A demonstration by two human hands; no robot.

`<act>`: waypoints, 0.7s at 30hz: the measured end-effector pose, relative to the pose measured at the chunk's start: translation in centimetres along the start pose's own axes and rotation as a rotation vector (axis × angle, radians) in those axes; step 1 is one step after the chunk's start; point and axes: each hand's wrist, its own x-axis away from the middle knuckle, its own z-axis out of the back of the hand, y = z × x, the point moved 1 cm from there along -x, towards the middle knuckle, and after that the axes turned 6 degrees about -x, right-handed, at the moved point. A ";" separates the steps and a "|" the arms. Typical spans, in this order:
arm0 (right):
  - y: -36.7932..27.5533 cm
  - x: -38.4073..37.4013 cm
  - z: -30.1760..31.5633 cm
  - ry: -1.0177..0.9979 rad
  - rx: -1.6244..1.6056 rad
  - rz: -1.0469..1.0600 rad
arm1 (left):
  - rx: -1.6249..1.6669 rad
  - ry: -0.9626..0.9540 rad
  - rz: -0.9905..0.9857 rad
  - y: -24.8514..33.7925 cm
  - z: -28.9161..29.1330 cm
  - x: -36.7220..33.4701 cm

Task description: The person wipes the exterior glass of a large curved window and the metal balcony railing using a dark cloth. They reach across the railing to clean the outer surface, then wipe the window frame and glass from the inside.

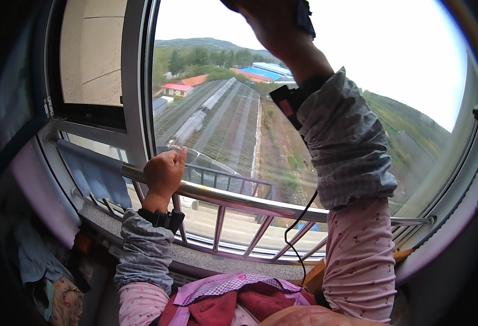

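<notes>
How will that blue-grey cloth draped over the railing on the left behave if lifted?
The blue-grey cloth is probably floppy: its lower part hangs in soft, wavy folds. It looks thin, so it's likely light for its size. It may slide fairly easily along the railing, whose bare metal looks smooth and shiny.

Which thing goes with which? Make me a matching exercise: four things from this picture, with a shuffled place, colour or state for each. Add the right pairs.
Column one:
1. Left hand
2. Right hand
3. Rail
4. Cloth

Column two:
A. pale blue, hanging in folds
B. raised to the picture's top edge
C. curled into a fist
D. shiny silver metal

Right pairs: 1-C, 2-B, 3-D, 4-A
</notes>
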 end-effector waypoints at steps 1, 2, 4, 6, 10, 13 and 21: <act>2.4 1.5 2.0 -0.022 0.086 -0.124 | 0.003 0.011 -0.007 0.1 0.0 0.0; 5.0 3.4 4.2 0.005 0.107 -0.316 | -0.014 -0.001 0.004 0.2 0.0 0.1; 10.7 8.2 9.4 -0.007 0.383 -0.310 | -0.031 -0.025 -0.009 0.4 0.1 0.2; 16.1 14.1 14.8 0.076 0.694 -0.208 | -0.077 -0.064 -0.007 0.7 0.1 0.3; 23.6 28.7 27.9 0.180 0.728 -0.508 | -0.067 -0.050 -0.032 1.2 0.1 0.3; 28.5 35.5 32.9 0.306 0.681 -1.059 | -0.044 -0.036 -0.054 1.3 0.1 0.2; 29.8 19.1 21.7 0.181 0.622 -0.841 | 0.006 -0.072 -0.093 1.0 0.0 0.5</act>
